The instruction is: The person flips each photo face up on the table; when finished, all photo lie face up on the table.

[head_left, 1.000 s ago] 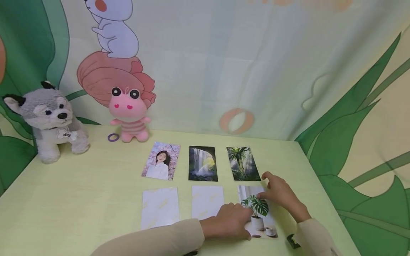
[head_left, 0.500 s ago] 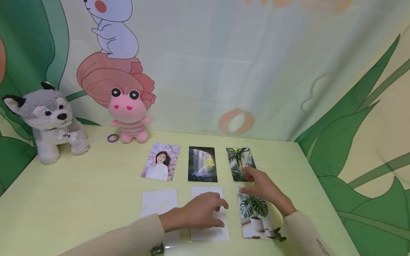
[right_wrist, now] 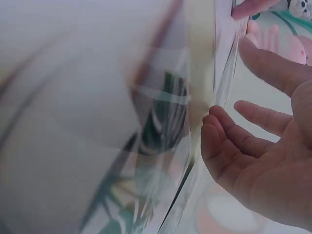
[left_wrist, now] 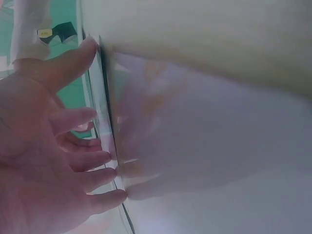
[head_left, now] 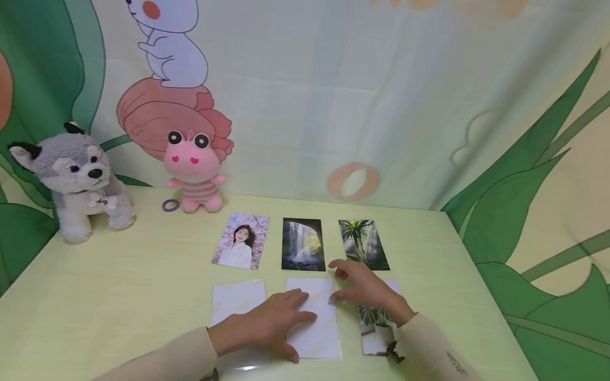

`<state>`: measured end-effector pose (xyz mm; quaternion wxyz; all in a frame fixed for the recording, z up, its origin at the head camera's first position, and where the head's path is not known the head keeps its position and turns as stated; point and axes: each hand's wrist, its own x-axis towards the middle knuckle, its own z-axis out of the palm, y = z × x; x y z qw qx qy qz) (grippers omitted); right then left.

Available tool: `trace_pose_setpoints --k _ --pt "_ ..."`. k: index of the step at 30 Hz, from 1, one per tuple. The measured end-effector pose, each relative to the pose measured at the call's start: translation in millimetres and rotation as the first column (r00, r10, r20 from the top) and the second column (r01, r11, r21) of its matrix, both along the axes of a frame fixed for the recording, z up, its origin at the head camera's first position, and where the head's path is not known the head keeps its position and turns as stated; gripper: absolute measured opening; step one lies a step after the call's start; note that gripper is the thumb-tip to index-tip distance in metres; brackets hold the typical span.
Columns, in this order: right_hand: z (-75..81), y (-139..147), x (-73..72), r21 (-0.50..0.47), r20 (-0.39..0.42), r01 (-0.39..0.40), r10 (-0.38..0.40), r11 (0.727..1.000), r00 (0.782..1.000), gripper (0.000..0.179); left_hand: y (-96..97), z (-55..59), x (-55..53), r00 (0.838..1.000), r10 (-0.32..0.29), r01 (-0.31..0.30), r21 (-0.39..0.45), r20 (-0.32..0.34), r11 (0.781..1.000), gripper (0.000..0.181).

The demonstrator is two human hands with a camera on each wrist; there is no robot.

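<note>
My left hand [head_left: 267, 325] lies spread over the left edge of the white, faintly yellow-marked back of the middle front card [head_left: 316, 330]. Its fingers are apart, and it partly covers the left white card [head_left: 233, 296]. At the middle card's right edge is my right hand [head_left: 359, 291], fingertips close to it and fingers loosely bent with nothing between them. My right wrist and sleeve hide part of the potted-plant photo [head_left: 374, 341]. In the left wrist view the left hand [left_wrist: 53, 151] has straight fingers; the right wrist view has the right hand [right_wrist: 263, 151] beside a glossy photo surface [right_wrist: 87, 112].
Behind the front row lie a portrait photo [head_left: 238, 246], a waterfall photo [head_left: 303, 246] and a forest-plant photo [head_left: 363, 241]. A plush husky [head_left: 81, 180], a pink plush toy [head_left: 194, 169] and a purple ring [head_left: 170, 205] sit at the back left before a printed curtain [head_left: 286, 106].
My left hand has left the potted-plant photo and moved left to the middle white card. My right hand has also come left, across the plant photos to that card's right edge. The cards lie as before.
</note>
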<state>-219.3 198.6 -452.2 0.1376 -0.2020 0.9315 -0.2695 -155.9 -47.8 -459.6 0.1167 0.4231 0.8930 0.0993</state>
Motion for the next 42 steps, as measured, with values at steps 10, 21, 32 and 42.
trace_pose_setpoints --k 10,21,32,42 --pt "-3.3 -11 1.9 0.027 0.004 0.027 -0.027 0.999 1.000 0.065 -0.9 0.6 6.2 0.998 0.020 -0.018 -0.030 0.052 0.999 0.080" --pt "-4.4 -14 0.6 0.013 -0.001 0.054 -0.054 0.998 0.999 0.057 -0.6 -5.6 5.3 0.999 0.016 -0.015 -0.044 0.035 0.999 0.080" --pt "-7.1 -10 -3.3 -0.241 0.021 0.119 -0.117 0.963 0.993 0.044 -0.3 -2.4 7.1 0.998 0.032 -0.030 -0.050 0.047 0.998 0.081" --pt "-13.9 -5 -2.1 -0.317 0.219 0.141 -0.072 0.938 0.973 0.041 -0.2 -2.4 7.2 0.999 0.019 -0.017 -0.054 0.031 0.998 0.080"
